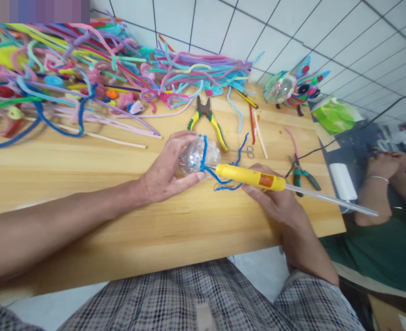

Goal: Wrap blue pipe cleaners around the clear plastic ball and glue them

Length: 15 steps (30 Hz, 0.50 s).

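My left hand [165,172] is wrapped around a clear plastic ball [191,158] with small shiny bits inside, held low over the wooden table. A blue pipe cleaner [205,149] runs across the ball, and its loose ends trail to the right. In my right hand [275,197] is a yellow hot glue gun [237,173], its tip at the blue pipe cleaner on the ball. A clear glue stick [334,200] sticks out of the gun's back end. The fingers of my right hand are partly hidden behind the gun.
Yellow-handled pliers [206,119], small scissors [247,151] and green-handled pliers [304,174] lie nearby. Heaps of colourful pipe cleaners [203,69] line the back. A finished-looking animal figure [301,89] stands at the back right. A black cord [354,128] crosses the right side, near another person's arms [378,184].
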Available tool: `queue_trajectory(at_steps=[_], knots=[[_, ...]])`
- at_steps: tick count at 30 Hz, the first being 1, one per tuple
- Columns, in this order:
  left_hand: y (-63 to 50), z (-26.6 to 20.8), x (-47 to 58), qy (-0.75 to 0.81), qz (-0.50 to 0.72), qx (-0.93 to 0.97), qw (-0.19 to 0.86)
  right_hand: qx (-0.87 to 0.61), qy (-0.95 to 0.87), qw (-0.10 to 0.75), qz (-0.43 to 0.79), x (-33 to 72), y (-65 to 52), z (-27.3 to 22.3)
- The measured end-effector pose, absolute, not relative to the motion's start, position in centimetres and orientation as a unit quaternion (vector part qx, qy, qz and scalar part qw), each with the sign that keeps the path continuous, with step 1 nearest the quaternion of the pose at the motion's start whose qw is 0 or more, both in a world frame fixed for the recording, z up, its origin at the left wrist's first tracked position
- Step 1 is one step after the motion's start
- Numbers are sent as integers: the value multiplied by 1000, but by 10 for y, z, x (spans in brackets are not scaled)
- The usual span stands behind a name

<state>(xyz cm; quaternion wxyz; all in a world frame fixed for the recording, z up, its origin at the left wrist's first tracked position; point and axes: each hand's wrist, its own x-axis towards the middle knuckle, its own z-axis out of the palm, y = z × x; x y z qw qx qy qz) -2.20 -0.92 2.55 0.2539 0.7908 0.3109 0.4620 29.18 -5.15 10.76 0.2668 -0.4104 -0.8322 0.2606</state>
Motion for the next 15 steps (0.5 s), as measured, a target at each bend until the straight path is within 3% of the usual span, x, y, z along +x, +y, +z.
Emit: queue_trajectory(at_steps=[9,15], knots=[[-10,30,-27,318,431,811,236,-512,-728,344,300,310,-36,102],[-7,20,-26,323,450,798,235,-676,-592,421,127,422,15,107]])
